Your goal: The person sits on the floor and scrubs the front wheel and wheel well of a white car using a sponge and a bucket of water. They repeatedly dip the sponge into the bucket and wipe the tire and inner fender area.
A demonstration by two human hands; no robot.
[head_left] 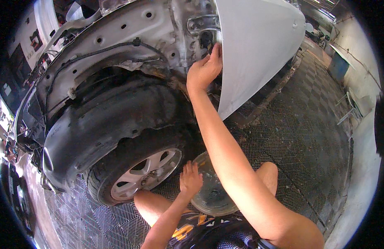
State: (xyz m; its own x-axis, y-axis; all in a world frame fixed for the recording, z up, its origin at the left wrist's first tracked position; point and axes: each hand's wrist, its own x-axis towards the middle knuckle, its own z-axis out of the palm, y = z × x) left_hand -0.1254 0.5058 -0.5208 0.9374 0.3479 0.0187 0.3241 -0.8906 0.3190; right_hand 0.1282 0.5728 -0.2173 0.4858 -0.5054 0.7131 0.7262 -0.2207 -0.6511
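My right hand (205, 70) reaches up to the front edge of a light grey car door (258, 54), beside the metal door hinge (202, 25). Its fingers are bent together at the gap between door and body; what they hold, if anything, is hidden. Low down, my left hand (191, 179) has its fingers stretched out, holding nothing. It is at the near-left rim of a round, murky-looking basin (212, 193), between my knees. Left of it stands the front wheel (146, 174), under a black plastic wheel-arch liner (104, 120).
The bare inner body panel (117, 35) carries a black cable (104, 46). Patterned grating mats (299, 120) cover the floor. Along the right wall (360, 166) are a blue bin-like object (338, 66) and a light metal frame (350, 106). Car parts crowd the far left.
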